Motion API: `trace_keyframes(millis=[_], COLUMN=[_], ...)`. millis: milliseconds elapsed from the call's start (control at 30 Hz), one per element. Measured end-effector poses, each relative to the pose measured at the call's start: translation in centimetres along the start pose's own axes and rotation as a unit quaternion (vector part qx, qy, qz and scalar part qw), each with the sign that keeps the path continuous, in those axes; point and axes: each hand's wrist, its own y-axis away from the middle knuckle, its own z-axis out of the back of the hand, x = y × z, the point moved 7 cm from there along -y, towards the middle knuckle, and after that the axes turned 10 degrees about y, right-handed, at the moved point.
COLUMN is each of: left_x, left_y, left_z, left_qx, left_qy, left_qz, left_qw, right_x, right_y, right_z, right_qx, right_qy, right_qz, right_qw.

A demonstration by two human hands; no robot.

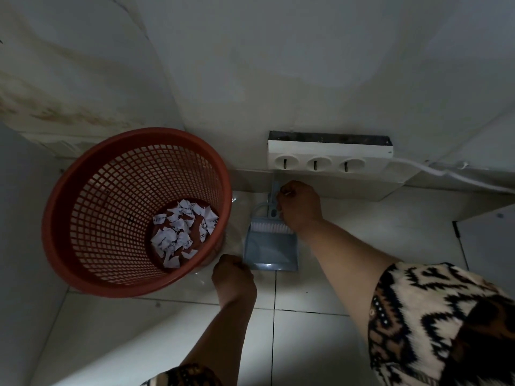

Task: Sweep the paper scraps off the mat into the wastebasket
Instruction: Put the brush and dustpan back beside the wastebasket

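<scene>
A red mesh wastebasket (92,207) stands on the tiled floor at the left, with several crumpled white paper scraps (181,229) on its bottom. To its right a grey-blue dustpan (271,252) lies on the floor, with a small brush (269,227) with white bristles resting at its handle end. My right hand (299,208) is closed around the handles of the brush and dustpan near the wall. My left hand (232,277) is closed at the dustpan's front left corner. No mat is in view.
A white power strip (330,158) with three sockets sits against the wall just behind the dustpan, its cable (446,174) running off to the right. Two walls meet in a corner behind the basket. White floor tiles stretch toward me.
</scene>
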Motion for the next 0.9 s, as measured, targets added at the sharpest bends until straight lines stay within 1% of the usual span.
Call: trace_keyframes(millis=[200, 333, 400, 433, 467, 533, 600, 633, 667, 800, 900], left_x=[0.8, 0.2, 0.0, 0.0, 0.0, 0.0, -0.1, -0.1, -0.1, 0.2, 0.4], left_y=[-0.5, -0.4, -0.3, -0.4, -0.4, -0.6, -0.5, -0.5, -0.5, -0.7, -0.7], left_z=[0.2, 0.0, 0.0, 0.0, -0.1, -0.2, -0.2, -0.2, -0.2, 0.1, 0.4], left_qx=[-0.008, -0.006, -0.011, -0.012, -0.012, -0.007, -0.006, -0.006, -0.006, -0.004, -0.008], left_qy=[0.021, 0.007, 0.013, 0.022, 0.024, 0.013, 0.014, 0.013, 0.009, 0.001, 0.004], left_qz=[0.023, 0.002, 0.007, 0.014, 0.018, 0.014, 0.016, 0.013, 0.007, -0.010, -0.021], left_qw=[0.999, 1.000, 1.000, 1.000, 1.000, 1.000, 1.000, 1.000, 1.000, 1.000, 1.000], right_x=[0.2, 0.7, -0.3, -1.4, -2.6, -5.1, -6.5, -6.8, -7.0, -7.4, -7.7], right_y=[0.1, 1.3, 2.1, 2.5, 2.9, 3.8, 4.4, 4.5, 4.6, 4.9, 5.1], right_z=[0.1, 1.8, 3.5, 4.1, 4.4, 3.5, 1.8, 1.2, 0.9, 0.7, 0.4], right_qx=[0.003, -0.013, -0.047, -0.059, -0.047, 0.026, 0.103, 0.123, 0.135, 0.138, 0.137], right_qy=[0.017, 0.022, 0.059, 0.095, 0.139, 0.217, 0.241, 0.252, 0.267, 0.302, 0.252], right_qz=[0.007, 0.006, -0.020, -0.048, -0.084, -0.142, -0.155, -0.155, -0.154, -0.173, -0.191], right_qw=[1.000, 1.000, 0.997, 0.993, 0.986, 0.966, 0.952, 0.947, 0.942, 0.927, 0.939])
